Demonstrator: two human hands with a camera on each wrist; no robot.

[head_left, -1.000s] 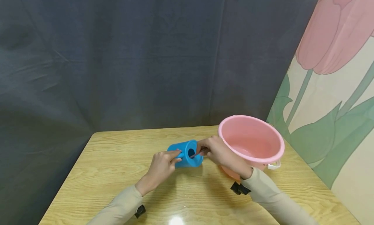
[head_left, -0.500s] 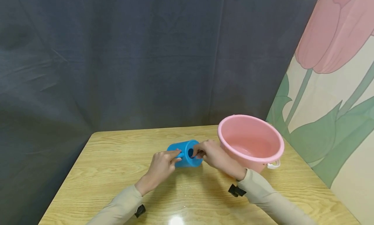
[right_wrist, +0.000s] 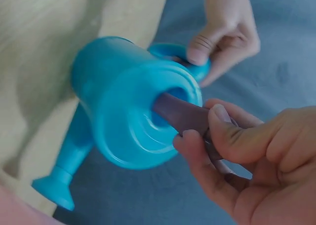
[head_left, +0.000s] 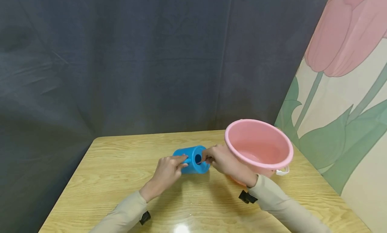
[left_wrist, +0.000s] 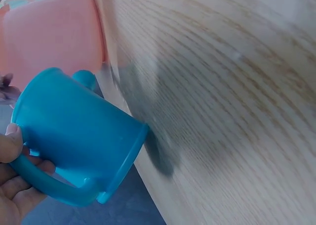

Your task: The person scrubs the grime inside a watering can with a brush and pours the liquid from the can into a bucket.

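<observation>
A blue watering can [head_left: 185,154] lies tilted over, its open top facing right in the head view. My left hand [head_left: 167,170] grips its handle [left_wrist: 54,185], thumb over the top and fingers curled underneath. The can's spout, ending in a flared rose [right_wrist: 55,189], shows in the right wrist view. My right hand [head_left: 222,159] pinches a dull purple-brown, smooth, tapered piece [right_wrist: 182,112] between thumb and fingers. Its wide end reaches into the can's round opening; the part inside is hidden, and I cannot tell what kind of thing it is.
Right behind my right forearm stands a pink bucket [head_left: 262,168] with a white handle end [head_left: 283,171]. The wooden table [head_left: 121,162] has a dark curtain [head_left: 157,65] behind it and a tulip-painted wall [head_left: 356,135] on the right.
My right hand has moved in toward the can's opening with the purple-brown piece, then slightly back. My left hand and the watering can stay nearly still.
</observation>
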